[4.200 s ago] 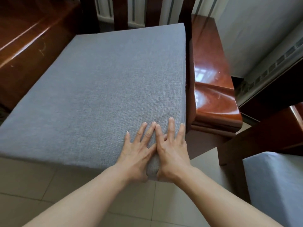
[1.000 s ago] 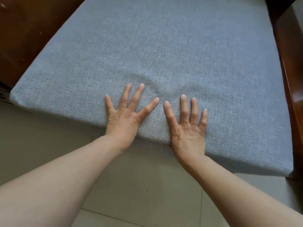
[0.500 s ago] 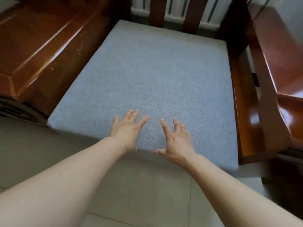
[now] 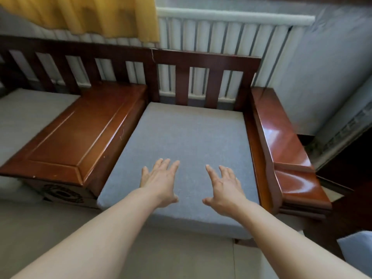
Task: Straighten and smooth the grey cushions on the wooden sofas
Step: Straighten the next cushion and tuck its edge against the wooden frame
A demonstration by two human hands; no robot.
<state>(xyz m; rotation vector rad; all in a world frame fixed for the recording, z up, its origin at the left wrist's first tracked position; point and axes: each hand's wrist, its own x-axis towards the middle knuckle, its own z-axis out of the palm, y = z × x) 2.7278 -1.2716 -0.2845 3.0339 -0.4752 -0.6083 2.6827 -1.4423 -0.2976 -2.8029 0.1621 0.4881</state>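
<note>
Flat hands (image 4: 192, 184) above grey cushion (image 4: 187, 137)

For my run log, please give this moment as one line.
left hand: open, over grey cushion | right hand: open, over same cushion | contact: cannot tell | cushion: looks smooth

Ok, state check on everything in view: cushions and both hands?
Centre grey cushion: flat, smooth, seated in the frame.
Left cushion: flat, partly in view.
Corner cushion: only an edge shows.
Left hand: open, above the cushion.
Right hand: open, holding nothing.
</note>
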